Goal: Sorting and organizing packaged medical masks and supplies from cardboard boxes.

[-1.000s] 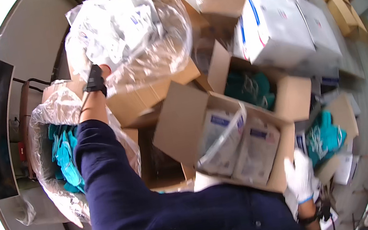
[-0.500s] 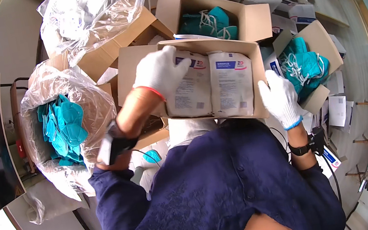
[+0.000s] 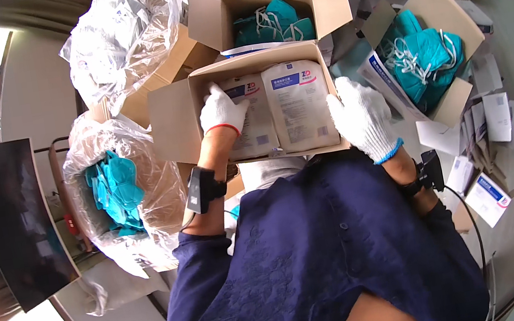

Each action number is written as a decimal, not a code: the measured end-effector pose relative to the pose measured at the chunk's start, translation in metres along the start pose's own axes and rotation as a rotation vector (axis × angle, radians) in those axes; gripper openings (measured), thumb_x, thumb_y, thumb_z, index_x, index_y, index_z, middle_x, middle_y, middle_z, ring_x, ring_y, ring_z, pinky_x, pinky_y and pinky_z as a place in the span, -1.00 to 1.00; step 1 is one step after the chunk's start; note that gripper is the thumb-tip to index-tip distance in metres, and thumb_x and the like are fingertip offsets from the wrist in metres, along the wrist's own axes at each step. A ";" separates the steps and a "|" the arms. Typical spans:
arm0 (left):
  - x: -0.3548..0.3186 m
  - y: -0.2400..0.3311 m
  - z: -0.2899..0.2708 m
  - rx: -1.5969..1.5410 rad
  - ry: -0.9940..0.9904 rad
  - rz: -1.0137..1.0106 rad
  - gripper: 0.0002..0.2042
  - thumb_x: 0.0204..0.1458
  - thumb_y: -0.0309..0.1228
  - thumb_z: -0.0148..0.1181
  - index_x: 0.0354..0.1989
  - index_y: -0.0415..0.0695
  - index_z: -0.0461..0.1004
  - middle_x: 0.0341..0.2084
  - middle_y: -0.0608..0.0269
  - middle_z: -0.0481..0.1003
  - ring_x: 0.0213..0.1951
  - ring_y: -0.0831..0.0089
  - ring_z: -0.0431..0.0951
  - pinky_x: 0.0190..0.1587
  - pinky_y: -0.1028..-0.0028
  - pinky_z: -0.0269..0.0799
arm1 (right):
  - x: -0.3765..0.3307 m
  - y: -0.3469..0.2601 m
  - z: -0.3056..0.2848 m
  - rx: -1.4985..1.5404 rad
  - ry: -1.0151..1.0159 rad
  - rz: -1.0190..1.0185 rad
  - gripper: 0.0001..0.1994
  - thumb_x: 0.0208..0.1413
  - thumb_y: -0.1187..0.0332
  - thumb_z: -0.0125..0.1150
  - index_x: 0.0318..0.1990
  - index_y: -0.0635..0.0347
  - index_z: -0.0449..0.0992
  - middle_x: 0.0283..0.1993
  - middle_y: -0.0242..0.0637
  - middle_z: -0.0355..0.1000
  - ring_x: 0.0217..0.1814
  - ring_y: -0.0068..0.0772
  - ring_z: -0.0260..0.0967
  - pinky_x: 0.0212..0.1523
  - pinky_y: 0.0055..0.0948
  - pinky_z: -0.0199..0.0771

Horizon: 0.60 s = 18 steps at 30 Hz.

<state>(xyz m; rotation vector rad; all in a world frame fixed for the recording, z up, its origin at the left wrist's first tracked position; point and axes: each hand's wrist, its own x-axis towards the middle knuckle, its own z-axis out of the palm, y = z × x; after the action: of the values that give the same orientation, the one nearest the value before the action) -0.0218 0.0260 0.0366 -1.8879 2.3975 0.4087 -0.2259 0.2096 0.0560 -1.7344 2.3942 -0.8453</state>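
Observation:
An open cardboard box [image 3: 257, 60] stands right in front of my body, with two white printed packets lying side by side in it, a right packet [image 3: 299, 106] and a left packet [image 3: 258, 126]. My left hand [image 3: 222, 112], in a white knit glove with a red cuff, reaches inside the left wall. Its fingers are apart, over the edge of the left packet, which it partly hides. On the right side, my right hand [image 3: 364, 119], gloved in white with a blue cuff, grips the box wall, thumb at the rim; some fingers are hidden.
Behind it, a second open box [image 3: 330, 2] holds teal face masks [image 3: 275, 25] with white straps. More masks [image 3: 424, 61] fill a tilted box at right. At left, a plastic-lined container [image 3: 160, 170] holds teal mask pieces [image 3: 116, 191]. Another clear bag [image 3: 120, 34] stands beyond.
My left hand has gone from the box's upper left rim down into its left side. My right hand has come up against the right wall. The whole view has shifted.

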 end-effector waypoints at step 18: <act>0.003 -0.006 -0.081 -0.579 0.253 0.211 -0.75 0.11 -0.28 0.23 -0.39 -0.25 0.56 -0.61 0.11 0.51 -0.57 0.42 0.46 -0.43 0.39 0.37 | -0.006 0.008 0.014 0.026 0.032 0.058 -0.79 0.13 0.21 0.16 -0.35 0.15 0.42 -0.47 -0.10 0.49 -0.44 -0.07 0.53 -0.44 -0.15 0.50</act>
<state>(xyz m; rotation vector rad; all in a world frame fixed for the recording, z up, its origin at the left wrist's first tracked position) -0.0073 0.0016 0.1130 -1.9819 2.8946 1.0351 -0.2257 0.2114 0.0393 -1.6458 2.4298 -0.8984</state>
